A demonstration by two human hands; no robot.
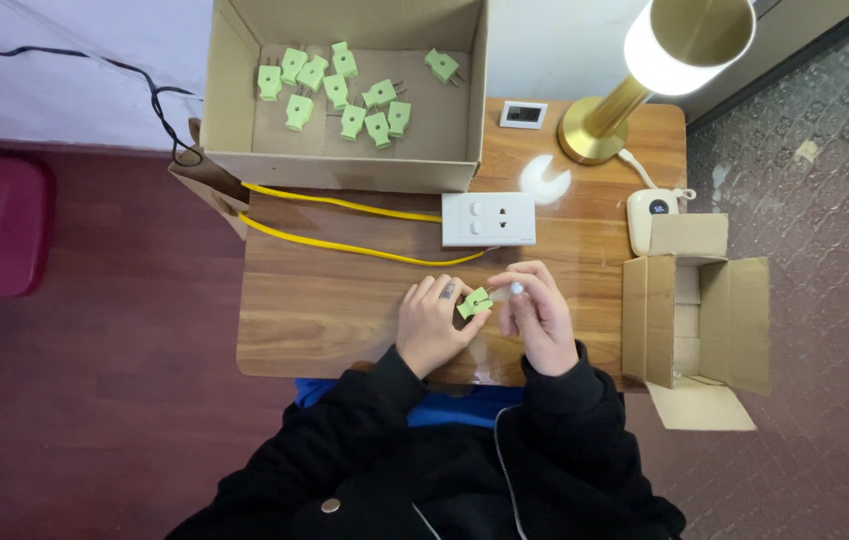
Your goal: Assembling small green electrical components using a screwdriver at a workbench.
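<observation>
Left hand pinching green plug, right hand closed on thin tool, fingertips touching plug

Twelve green plugs, two cardboard boxes, one white socket strip, one brass lamp, two hands.

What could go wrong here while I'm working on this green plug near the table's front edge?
The small light-green plastic plug is pinched between the left hand and right hand near the wooden table edge; a slip might drop it into the lap. The thin pale tool in the right hand could slip and jab the left fingers.
</observation>
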